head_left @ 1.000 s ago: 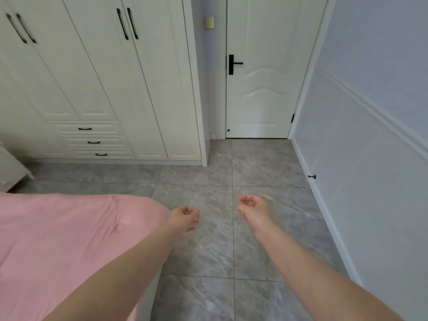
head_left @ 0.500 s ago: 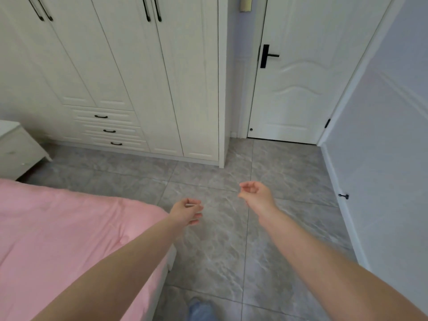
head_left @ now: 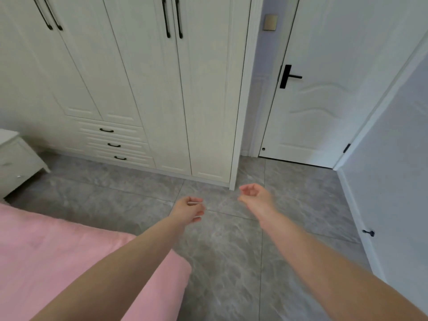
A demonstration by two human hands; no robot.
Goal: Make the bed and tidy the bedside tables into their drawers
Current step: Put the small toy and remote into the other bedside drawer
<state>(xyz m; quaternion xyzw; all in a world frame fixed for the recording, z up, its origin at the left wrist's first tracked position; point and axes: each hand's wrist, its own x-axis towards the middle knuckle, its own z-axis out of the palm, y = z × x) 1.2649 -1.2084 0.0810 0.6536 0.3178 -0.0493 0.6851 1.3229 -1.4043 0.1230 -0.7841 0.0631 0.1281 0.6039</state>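
Presently: person standing at the foot corner of the bed (head_left: pixel 69 262), both arms stretched forward over the grey tile floor (head_left: pixel 220 262). Step in hand, as judged: transit between stations, likely rounding the bed corner toward the bedside table (head_left: pixel 16 163); no bedding or clutter being handled. Bed: pink cover lying smooth on the visible part. Bedside table: white, beyond the bed's far edge, only partly in frame; its top contents cannot be made out. Left hand (head_left: pixel 188 210): just past the bed corner, over the floor, fingers loosely curled, holding nothing, touching nothing. Right hand (head_left: pixel 254 196): further from the bed, toward the door (head_left: pixel 324 100), fingers loosely curled, palm up, empty. Next move, as judged: turn toward the bedside table and reach for its items or drawer front. Wardrobe (head_left: pixel 139 89): opposite the bed, doors closed.
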